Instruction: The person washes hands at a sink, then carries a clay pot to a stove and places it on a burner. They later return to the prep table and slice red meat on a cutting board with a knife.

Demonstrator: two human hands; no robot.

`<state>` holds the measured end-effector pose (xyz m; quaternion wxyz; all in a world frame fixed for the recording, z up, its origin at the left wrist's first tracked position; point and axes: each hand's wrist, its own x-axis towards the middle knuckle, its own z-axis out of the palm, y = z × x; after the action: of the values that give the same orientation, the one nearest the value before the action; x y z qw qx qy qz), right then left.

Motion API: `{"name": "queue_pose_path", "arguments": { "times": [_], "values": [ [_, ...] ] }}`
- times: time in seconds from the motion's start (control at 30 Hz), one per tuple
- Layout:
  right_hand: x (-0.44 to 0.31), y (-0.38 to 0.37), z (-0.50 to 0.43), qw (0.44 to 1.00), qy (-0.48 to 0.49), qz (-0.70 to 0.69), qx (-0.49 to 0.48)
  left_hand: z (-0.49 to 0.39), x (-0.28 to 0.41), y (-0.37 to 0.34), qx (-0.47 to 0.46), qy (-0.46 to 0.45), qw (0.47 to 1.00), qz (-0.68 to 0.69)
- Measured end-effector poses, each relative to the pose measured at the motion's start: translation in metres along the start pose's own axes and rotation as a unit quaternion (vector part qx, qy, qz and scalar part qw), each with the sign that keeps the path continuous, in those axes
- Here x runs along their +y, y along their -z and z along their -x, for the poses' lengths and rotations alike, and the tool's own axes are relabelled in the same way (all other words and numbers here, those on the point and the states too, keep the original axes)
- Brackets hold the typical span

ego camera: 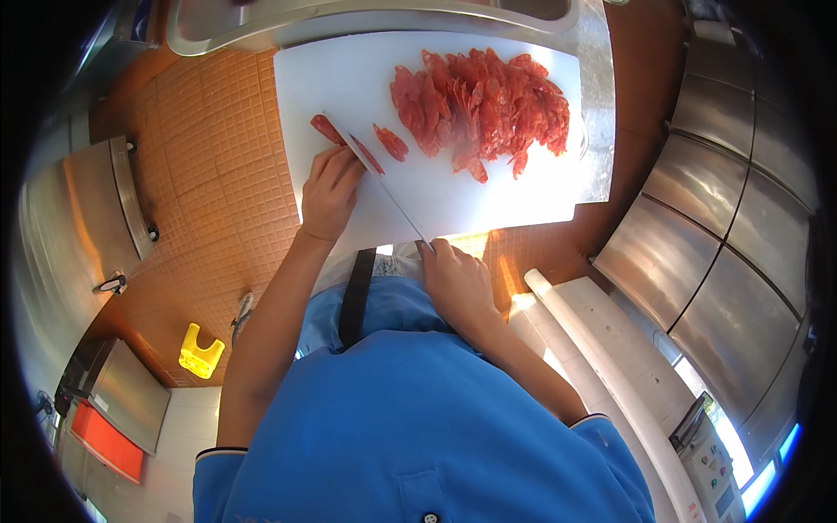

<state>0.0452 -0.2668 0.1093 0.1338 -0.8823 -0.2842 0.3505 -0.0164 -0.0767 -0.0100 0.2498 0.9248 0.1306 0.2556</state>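
My right hand [459, 278] grips the handle of a kitchen knife [392, 199] at the near edge of a white cutting board [340, 78]. The blade slants up and left across the board, its edge at a red sausage [327, 129]. My left hand [332, 189] holds the sausage, fingertips close beside the blade. One cut piece lies along the blade's right side. A separate sausage slice [391, 142] rests a little further right. Over the right half of the board spreads a large heap of thin oval sausage slices [484, 104].
Beyond the board is a stainless steel sink [366, 16]. The board lies on a metal worktop [598, 111]. Steel cabinets [700, 216] line the right; a wheeled steel unit [85, 202] stands left. A yellow plastic stool [199, 353] is on the tiled floor [209, 144].
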Motion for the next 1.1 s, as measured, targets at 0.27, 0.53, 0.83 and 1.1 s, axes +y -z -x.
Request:
{"name": "queue_pose_path", "arguments": {
  "times": [0.27, 0.53, 0.83, 1.1],
  "values": [
    [-0.013, -0.002, -0.038, 0.999, 0.017, -0.037, -0.013, 0.0, 0.002, -0.001, -0.01, 0.012, 1.0, -0.013],
    [-0.008, 0.001, -0.023, 1.0, 0.008, -0.026, -0.002, -0.002, 0.001, 0.0, 0.004, 0.001, 1.0, 0.015],
    [-0.016, -0.009, -0.081, 0.988, 0.117, -0.013, 0.098, -0.009, -0.002, 0.004, 0.024, -0.055, 0.998, -0.015],
    [-0.003, -0.003, -0.031, 0.991, 0.035, -0.112, 0.071, -0.013, -0.008, 0.005, 0.01, -0.026, 1.0, 0.013]
  ]
}}
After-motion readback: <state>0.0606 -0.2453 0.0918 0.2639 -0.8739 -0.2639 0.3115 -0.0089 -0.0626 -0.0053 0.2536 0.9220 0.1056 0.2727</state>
